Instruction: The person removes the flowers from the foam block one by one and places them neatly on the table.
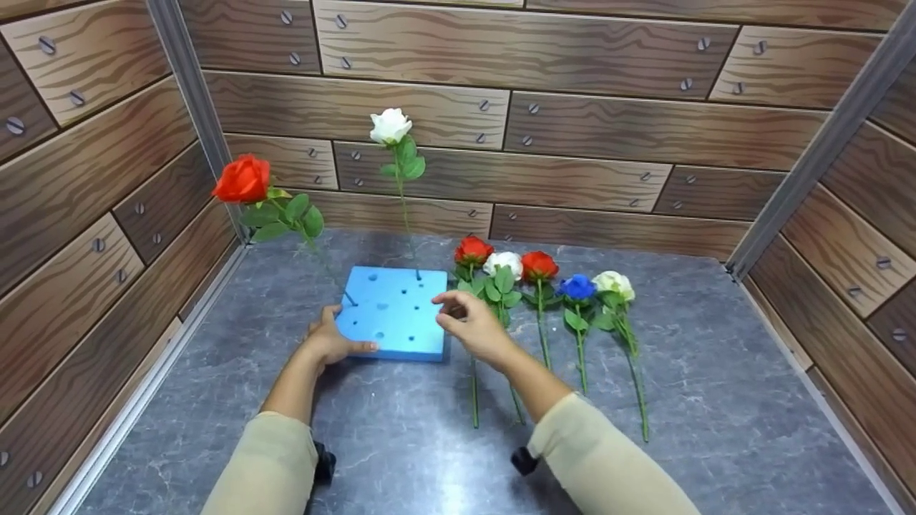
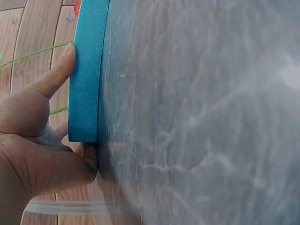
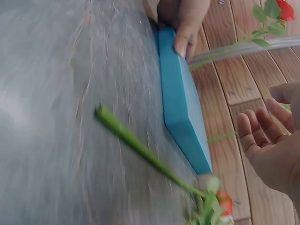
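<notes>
A light blue foam block (image 1: 392,323) with several holes in its top lies on the table. Its front left corner is gripped by my left hand (image 1: 328,342), thumb on the top face and fingers along the side. A red rose (image 1: 243,180) stands in the block's left side, leaning left. Toward the back right edge a white rose (image 1: 391,127) stands almost upright in another hole. My right hand (image 1: 478,330) hovers by the block's right edge, fingers loosely bent and holding nothing. In the right wrist view its palm (image 3: 272,164) shows bare, apart from the block.
Right of the block lie a red rose (image 1: 473,250), a white rose (image 1: 504,265), another red rose (image 1: 539,265), a blue rose (image 1: 577,287) and a cream rose (image 1: 614,285), stems toward me. Wood-patterned walls (image 1: 572,136) enclose the grey marbled table (image 1: 715,400).
</notes>
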`<state>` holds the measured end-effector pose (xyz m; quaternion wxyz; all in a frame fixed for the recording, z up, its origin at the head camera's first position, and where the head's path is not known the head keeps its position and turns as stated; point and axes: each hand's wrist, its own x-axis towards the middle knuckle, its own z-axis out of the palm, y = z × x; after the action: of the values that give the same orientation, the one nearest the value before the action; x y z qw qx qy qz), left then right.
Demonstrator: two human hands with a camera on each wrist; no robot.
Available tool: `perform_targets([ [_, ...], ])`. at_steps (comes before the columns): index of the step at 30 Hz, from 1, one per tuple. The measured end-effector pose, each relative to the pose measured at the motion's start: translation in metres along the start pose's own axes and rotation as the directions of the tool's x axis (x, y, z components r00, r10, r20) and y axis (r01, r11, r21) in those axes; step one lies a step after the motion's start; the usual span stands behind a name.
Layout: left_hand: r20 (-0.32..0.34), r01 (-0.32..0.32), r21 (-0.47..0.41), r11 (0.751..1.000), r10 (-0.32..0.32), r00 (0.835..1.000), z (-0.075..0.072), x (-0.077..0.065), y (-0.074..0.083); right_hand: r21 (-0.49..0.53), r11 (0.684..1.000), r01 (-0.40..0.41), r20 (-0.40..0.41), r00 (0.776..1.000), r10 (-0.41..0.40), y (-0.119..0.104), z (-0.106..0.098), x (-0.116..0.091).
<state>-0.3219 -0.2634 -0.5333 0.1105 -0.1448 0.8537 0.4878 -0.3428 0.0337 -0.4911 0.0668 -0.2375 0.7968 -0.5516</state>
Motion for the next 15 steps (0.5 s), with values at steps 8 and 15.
perform_targets([
  [8,-0.031,-0.006,-0.022,1.000,0.006,0.999,0.003,0.002,-0.003,0.097,0.995,0.029,-0.029,0.999,-0.026,0.010,0.027,0.035],
  [15,-0.055,-0.004,-0.032,0.999,0.002,0.998,0.004,0.006,-0.005,0.116,0.993,0.036,-0.076,0.997,-0.027,0.023,0.046,0.063],
])
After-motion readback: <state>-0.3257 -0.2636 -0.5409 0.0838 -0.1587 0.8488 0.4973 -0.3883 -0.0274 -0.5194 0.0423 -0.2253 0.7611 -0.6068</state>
